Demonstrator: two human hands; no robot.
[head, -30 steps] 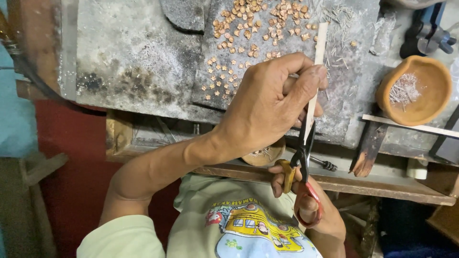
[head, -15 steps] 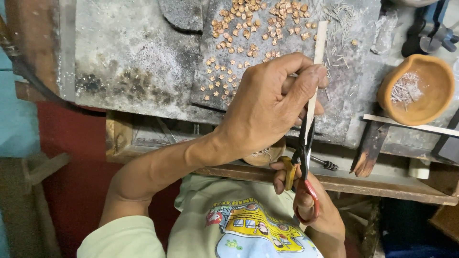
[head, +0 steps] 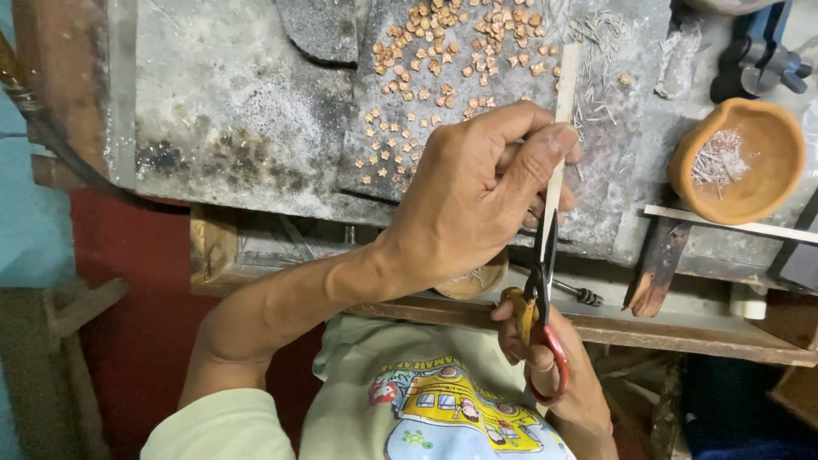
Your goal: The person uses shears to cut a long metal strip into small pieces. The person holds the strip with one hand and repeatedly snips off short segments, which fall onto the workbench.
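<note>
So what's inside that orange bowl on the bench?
The orange bowl holds a small heap of thin, pale slivers, like tiny cut wire or strip bits. The rest of the inside is bare. Whatever lies under the heap is covered.

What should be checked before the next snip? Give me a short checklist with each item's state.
1. Left hand pinches the pale strip: ok.
2. Right hand has fingers through the scissors handles: ok.
3. Blades meet the strip's lower end: ok.
4. Left fingertips clear of the blades: cannot tell; they sit close above.
5. Orange bowl of cut slivers upright, off to the side: ok.
6. Small tan pieces lie apart from the cutting spot: ok.
</note>
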